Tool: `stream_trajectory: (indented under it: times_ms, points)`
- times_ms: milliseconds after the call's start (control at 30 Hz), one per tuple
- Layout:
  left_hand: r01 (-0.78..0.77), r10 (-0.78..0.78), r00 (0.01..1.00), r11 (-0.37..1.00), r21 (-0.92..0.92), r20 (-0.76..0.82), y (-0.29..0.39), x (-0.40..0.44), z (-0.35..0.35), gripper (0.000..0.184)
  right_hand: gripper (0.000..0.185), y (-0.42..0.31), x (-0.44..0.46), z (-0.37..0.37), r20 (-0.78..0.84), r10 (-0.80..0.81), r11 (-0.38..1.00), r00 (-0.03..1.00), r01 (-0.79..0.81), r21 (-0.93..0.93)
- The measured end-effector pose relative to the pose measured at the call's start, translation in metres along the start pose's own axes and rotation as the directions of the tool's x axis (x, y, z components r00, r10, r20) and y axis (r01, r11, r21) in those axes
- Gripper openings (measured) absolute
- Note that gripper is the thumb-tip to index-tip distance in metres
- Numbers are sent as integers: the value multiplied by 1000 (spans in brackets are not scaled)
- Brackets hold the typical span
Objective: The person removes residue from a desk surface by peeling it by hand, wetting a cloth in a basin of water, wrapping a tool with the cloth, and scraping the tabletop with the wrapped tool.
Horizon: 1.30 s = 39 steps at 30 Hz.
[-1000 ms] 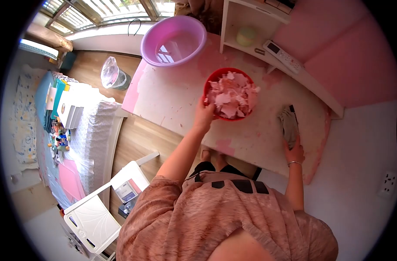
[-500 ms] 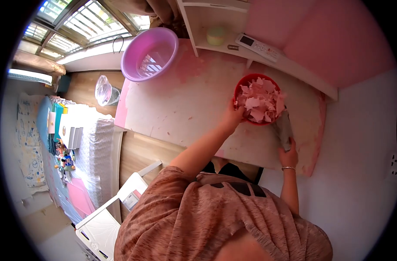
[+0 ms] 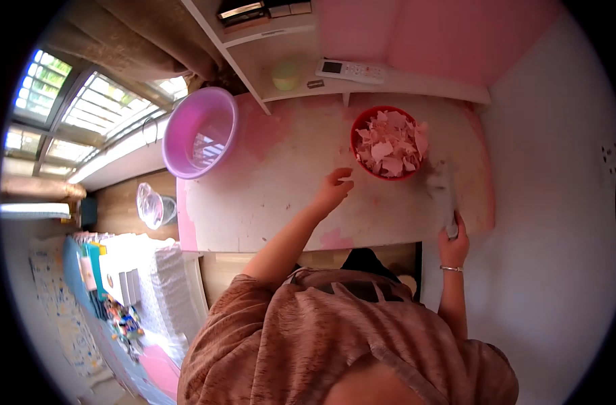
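A red bowl [image 3: 354,143] heaped with torn pink scraps [image 3: 391,143] stands on the whitish desk [image 3: 281,196] near the shelf. My left hand [image 3: 333,189] hovers to the lower left of the bowl, apart from it, fingers spread and holding nothing. On the right side of the desk, my right hand [image 3: 454,241] grips the near end of a grey cloth [image 3: 443,196], which is blurred. The cloth lies just to the lower right of the bowl.
A purple basin [image 3: 200,133] sits at the desk's left end. Along the back runs a white shelf [image 3: 416,84] with a remote control [image 3: 350,70] and a green round object [image 3: 286,75]. A lined bin [image 3: 156,208] stands on the floor at left.
My left hand has let go of the red bowl after shifting it to the right, and has drawn back. My right hand still holds the cloth. The view has turned.
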<state>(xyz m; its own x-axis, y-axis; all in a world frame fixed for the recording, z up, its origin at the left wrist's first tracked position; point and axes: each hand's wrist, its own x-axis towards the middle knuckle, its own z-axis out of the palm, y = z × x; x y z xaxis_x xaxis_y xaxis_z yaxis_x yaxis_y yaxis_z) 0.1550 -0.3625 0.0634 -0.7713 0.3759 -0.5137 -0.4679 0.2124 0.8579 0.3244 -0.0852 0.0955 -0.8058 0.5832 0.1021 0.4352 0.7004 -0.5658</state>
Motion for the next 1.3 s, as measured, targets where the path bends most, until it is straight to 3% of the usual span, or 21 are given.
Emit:
stream_trajectory:
  times_ms: [67, 133, 167, 233, 300, 333, 400, 467, 533, 600, 767, 833, 867, 967, 1033, 1133, 1167, 1200, 1233, 1267, 1300]
  points:
    - [13, -26, 981, 998, 65, 195, -5, -8, -12, 57, 48, -23, -6, -4, -73, -167, 968, 983, 178, 179]
    - [-122, 90, 919, 991, 60, 384, -10, -21, -21, 54, 46, -60, -23, -7, -55, -124, 957, 991, 134, 258]
    - [-128, 90, 907, 990, 66, 411, -10, -28, -25, 54, 45, -83, -33, -10, -17, -112, 934, 994, 111, 340]
    - [-152, 221, 922, 962, -229, 318, -1, -49, -32, 53, 43, -135, -54, -5, -40, -118, 936, 992, 125, 329]
    - [-153, 243, 933, 935, -319, 265, 7, -67, -53, 53, 47, -170, -74, 9, -133, -320, 930, 938, 338, 145]
    - [-161, 254, 949, 900, -405, 188, 8, -74, -64, 53, 47, -187, -83, 12, -139, -313, 933, 940, 331, 138]
    - [-80, 194, 963, 867, -491, 185, 6, -88, -93, 53, 53, -216, -99, 19, 15, -441, 881, 898, 436, -185]
    - [35, 114, 971, 803, -594, 211, -7, -97, -124, 45, 55, -231, -111, 31, 25, -517, 825, 856, 506, -254]
    - [73, 73, 965, 849, -523, 252, -24, -105, -151, 36, 55, -243, -120, 37, 73, -631, 711, 773, 613, -345]
    - [105, 35, 956, 887, -450, 292, -41, -112, -166, 29, 56, -251, -126, 40, 92, -627, 700, 774, 611, -369]
    - [54, 0, 994, 870, -491, 110, -55, -129, -168, 17, 57, -253, -136, 52, 104, -575, 712, 812, 558, -426]
    - [93, 2, 989, 773, -628, 148, -56, -132, -154, 18, 58, -254, -146, 68, 108, -470, 853, 876, 482, -197]
    - [132, 14, 982, 654, -745, 187, -56, -133, -149, 19, 60, -256, -152, 77, 113, -455, 875, 883, 467, -124]
    - [164, 73, 966, 562, -810, 247, -58, -138, -136, 23, 57, -266, -175, 105, 112, -431, 902, 895, 426, 70]
    - [115, -47, 992, 679, -725, 113, -47, -147, -131, 34, 56, -269, -189, 120, 97, -412, 908, 906, 398, 134]
    - [76, -42, 997, 807, -586, 71, -53, -145, -143, 22, 54, -262, -197, 136, 80, -369, 913, 926, 345, 216]
    - [102, -96, 995, 886, -453, 35, -49, -144, -151, 22, 51, -258, -196, 137, 225, -279, 941, 933, 220, 255]
    - [-31, 26, 999, 920, -390, -19, -43, -146, -157, 22, 50, -254, -199, 137, 373, -193, 957, 908, 90, 277]
    - [-152, 104, 977, 953, -261, -188, -42, -135, -168, 22, 50, -251, -203, 135, 374, -183, 956, 909, 76, 282]
    - [-249, 185, 945, 943, -222, -271, -41, -128, -180, 22, 49, -249, -207, 131, 373, -204, 973, 905, 146, 180]
    - [-328, 302, 885, 945, -13, -353, -47, -112, -198, 19, 48, -247, -210, 129, 370, -229, 973, 900, 217, 76]
